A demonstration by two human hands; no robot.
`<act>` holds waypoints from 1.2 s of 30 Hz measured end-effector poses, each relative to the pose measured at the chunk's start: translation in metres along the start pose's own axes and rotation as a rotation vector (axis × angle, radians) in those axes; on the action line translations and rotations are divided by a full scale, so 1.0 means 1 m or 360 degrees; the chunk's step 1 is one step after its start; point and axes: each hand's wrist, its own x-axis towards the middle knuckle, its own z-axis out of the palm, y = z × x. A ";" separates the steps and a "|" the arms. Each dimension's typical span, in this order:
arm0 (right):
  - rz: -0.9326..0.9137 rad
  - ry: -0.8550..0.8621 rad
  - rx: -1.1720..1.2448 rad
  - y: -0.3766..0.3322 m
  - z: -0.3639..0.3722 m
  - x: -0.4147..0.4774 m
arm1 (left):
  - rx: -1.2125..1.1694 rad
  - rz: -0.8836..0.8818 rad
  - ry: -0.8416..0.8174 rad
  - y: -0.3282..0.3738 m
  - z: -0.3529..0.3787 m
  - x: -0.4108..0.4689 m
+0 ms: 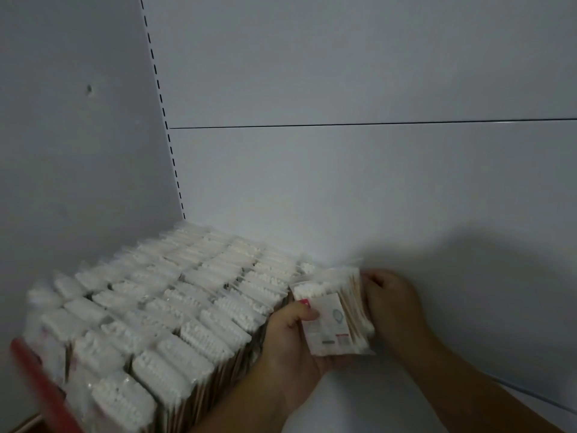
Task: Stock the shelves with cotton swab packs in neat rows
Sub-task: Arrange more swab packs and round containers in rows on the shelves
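Several rows of cotton swab packs (175, 307) stand upright on the white shelf (452, 323), filling its left corner. At the right end of the rows, both hands hold a small bundle of swab packs (334, 310) with white tips up and wooden sticks showing. My left hand (290, 342) grips the bundle from the front, thumb on the label. My right hand (387, 301) grips its right side with curled fingers. The bundle sits just beside the last row, near the back wall.
A grey side wall (78, 151) closes the shelf on the left, with a slotted upright (162, 114) in the corner. The back panel (343, 182) is bare. A blurred red edge (40, 382) crosses the bottom left. Bare shelf surface lies to the right of the rows.
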 end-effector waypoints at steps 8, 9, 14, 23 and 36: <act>-0.0117 -0.0697 -0.0220 -0.045 -0.038 0.004 | 0.0332 -0.0054 -0.0020 0.005 0.000 -0.002; -0.0166 -0.0708 -0.0327 -0.047 -0.040 0.004 | 0.0372 -0.0072 -0.0017 0.005 0.000 -0.003; -0.0541 -0.0297 -0.0738 -0.064 -0.052 0.003 | 0.0432 -0.0108 0.0066 0.003 0.002 -0.004; -0.0559 -0.0030 -0.1180 -0.086 -0.083 -0.002 | 0.0424 -0.0168 0.0101 0.001 -0.001 -0.006; -0.0612 -0.0185 -0.1609 -0.063 -0.057 0.001 | 0.0361 -0.0090 0.0075 0.002 -0.001 -0.006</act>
